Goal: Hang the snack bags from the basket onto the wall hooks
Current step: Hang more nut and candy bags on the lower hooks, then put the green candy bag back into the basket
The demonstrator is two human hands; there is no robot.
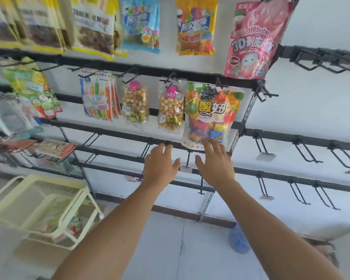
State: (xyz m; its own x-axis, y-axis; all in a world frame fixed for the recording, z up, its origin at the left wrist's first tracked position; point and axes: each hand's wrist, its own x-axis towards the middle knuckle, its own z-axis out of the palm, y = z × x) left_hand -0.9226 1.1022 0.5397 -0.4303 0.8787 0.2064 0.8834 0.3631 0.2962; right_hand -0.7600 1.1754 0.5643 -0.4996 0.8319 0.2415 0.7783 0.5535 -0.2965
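A colourful fruit-candy bag (211,112) hangs from a wall hook at the right end of the middle rail. Just below it my right hand (215,161) is spread, its fingertips at the bag's bottom edge. My left hand (160,163) is open too, a little to the left, in front of a black rail, holding nothing. The pale yellow basket (34,203) stands at the lower left with a few snack bags (75,224) inside. Two peanut bags (171,107) hang left of the candy bag.
Rows of black rails with empty hooks (305,150) run to the right and below my hands. More snack bags, such as a pink one (253,41), hang on the upper rail. A blue bag (237,239) lies on the white floor.
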